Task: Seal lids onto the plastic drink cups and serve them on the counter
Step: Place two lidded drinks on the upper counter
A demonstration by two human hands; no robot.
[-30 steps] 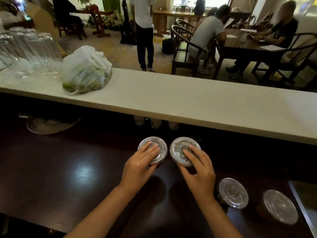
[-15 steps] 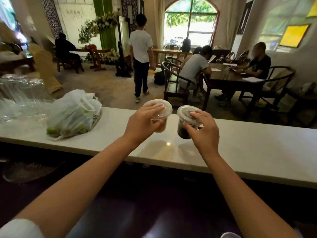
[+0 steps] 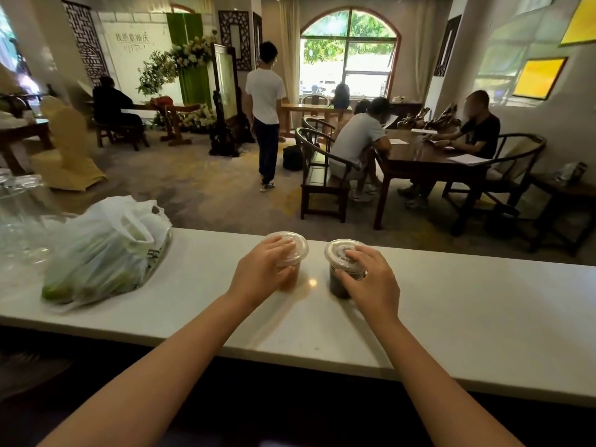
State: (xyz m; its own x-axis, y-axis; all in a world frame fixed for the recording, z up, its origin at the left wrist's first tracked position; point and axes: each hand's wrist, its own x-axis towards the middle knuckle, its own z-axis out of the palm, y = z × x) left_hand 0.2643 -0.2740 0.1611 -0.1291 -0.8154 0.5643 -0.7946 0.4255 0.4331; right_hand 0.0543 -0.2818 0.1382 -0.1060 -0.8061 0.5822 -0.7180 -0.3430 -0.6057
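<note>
In the head view, two lidded cups are held on the white tabletop (image 3: pixel 451 304), just beside each other: the amber cup (image 3: pixel 288 269) in the left hand (image 3: pixel 261 272), the dark cup (image 3: pixel 342 279) in the right hand (image 3: pixel 371 280). Each grip is closed from above around a lid rim, arms outstretched. Both should be released straight upward, so neither tips.
</note>
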